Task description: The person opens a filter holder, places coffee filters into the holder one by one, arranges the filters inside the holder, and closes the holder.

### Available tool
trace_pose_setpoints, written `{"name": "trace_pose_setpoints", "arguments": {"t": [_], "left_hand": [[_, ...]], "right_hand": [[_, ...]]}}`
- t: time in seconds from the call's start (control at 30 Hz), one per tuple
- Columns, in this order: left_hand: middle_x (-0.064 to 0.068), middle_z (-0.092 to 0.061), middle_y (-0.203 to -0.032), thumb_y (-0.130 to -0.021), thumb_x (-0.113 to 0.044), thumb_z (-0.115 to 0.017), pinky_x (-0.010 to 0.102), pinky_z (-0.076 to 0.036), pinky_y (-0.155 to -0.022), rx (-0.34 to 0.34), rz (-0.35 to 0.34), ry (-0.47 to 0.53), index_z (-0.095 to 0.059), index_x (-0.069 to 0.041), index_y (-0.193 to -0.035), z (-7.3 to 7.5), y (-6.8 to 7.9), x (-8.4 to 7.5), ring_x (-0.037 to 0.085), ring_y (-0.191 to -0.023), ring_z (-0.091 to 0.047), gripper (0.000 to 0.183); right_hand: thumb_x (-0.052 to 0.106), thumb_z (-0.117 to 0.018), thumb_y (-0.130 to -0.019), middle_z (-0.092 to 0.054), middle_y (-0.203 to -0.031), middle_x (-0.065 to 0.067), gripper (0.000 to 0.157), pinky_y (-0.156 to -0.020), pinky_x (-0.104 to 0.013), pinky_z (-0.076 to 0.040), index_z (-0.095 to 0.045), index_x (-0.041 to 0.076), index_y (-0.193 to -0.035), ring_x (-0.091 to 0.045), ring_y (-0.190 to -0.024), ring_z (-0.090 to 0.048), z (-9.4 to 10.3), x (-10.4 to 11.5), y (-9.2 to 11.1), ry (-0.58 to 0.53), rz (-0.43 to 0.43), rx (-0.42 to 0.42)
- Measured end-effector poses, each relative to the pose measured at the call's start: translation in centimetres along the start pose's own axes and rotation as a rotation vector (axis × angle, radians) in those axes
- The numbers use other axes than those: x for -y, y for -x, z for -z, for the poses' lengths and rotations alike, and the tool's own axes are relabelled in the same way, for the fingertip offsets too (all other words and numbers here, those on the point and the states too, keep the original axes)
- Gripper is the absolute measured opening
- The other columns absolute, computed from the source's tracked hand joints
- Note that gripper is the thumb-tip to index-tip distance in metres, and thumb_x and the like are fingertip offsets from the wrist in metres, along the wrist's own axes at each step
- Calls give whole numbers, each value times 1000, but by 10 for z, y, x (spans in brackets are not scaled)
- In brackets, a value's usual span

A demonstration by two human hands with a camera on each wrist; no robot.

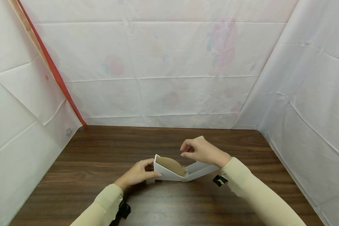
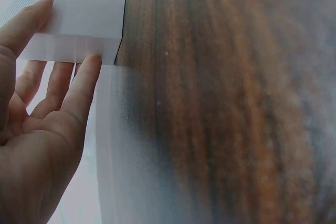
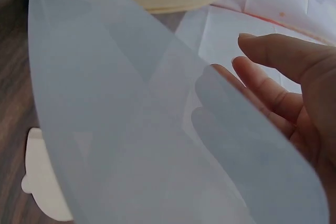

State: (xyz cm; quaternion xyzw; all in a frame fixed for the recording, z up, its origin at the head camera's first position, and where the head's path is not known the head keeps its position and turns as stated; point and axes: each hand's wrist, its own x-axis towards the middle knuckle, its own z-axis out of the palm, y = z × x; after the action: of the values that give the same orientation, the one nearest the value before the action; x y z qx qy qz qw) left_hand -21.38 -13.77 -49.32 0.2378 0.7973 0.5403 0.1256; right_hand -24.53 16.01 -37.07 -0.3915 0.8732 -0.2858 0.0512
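A white box point(image 1: 169, 176) with a sloping side stands on the table, its lid point(image 1: 201, 169) swung out to the right. Inside it stands a stack of brown rounded paper sheets point(image 1: 169, 164), which look like coffee filters. My left hand point(image 1: 139, 172) grips the box's left end, the thumb on its near wall and fingers at the end face point(image 2: 79, 48). Above the lid my right hand point(image 1: 201, 151) hovers with loosely bent fingers and nothing visible between them. In the right wrist view the translucent lid point(image 3: 131, 119) covers part of the fingers.
A cream flat piece point(image 3: 47, 182) with a small tab lies on the dark wooden table point(image 1: 115, 144). A pale edge point(image 1: 200, 137) shows behind my right hand. White printed sheeting point(image 1: 164, 62) hangs behind the table and along both sides.
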Motion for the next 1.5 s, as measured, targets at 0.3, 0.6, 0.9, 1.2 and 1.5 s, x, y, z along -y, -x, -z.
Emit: {"name": "trace_pose_setpoints", "arguments": {"t": [0.3, 0.6, 0.9, 1.2, 1.5], "left_hand": [[1, -70, -107, -89, -23, -80, 31, -54, -80, 7, 0, 1, -65, -13, -124, 0, 1, -2, 21, -99, -66, 40], [1, -70, -106, -88, -23, -80, 31, -55, -80, 4, -4, 4, -65, -13, -123, 1, 0, -1, 21, -97, -67, 39], [1, -70, -107, -89, -24, -80, 31, -55, -80, 4, -3, 6, -65, -13, -126, 1, 1, -1, 21, -99, -67, 42], [2, -70, -106, -88, -22, -80, 31, -55, -79, 3, -13, 13, -65, -10, -124, 0, 2, -3, 22, -98, -67, 41], [2, -70, -107, -87, -23, -81, 31, -55, -80, 3, 0, 18, -65, -12, -124, 0, 1, -1, 20, -98, -67, 41]], "right_hand": [[16, -72, -95, -70, -94, 10, 11, -73, -26, -54, -70, 12, -105, -5, -84, -65, 20, -6, 5, -5, -67, -31], [19, -73, -94, -67, -87, 12, 9, -72, -28, -53, -70, 16, -102, -6, -81, -64, 29, -13, 9, 17, -139, -54], [22, -73, -94, -68, -89, 9, 14, -73, -31, -53, -71, 12, -104, -7, -82, -64, 35, -28, 13, 42, -185, -86], [24, -73, -94, -68, -89, 8, 14, -76, -34, -53, -71, 13, -103, -10, -83, -64, 39, -47, 15, 52, -225, -85], [26, -71, -95, -67, -90, 4, 23, -77, -36, -52, -71, 6, -108, -14, -85, -63, 38, -65, 18, 28, -294, -69]]}}
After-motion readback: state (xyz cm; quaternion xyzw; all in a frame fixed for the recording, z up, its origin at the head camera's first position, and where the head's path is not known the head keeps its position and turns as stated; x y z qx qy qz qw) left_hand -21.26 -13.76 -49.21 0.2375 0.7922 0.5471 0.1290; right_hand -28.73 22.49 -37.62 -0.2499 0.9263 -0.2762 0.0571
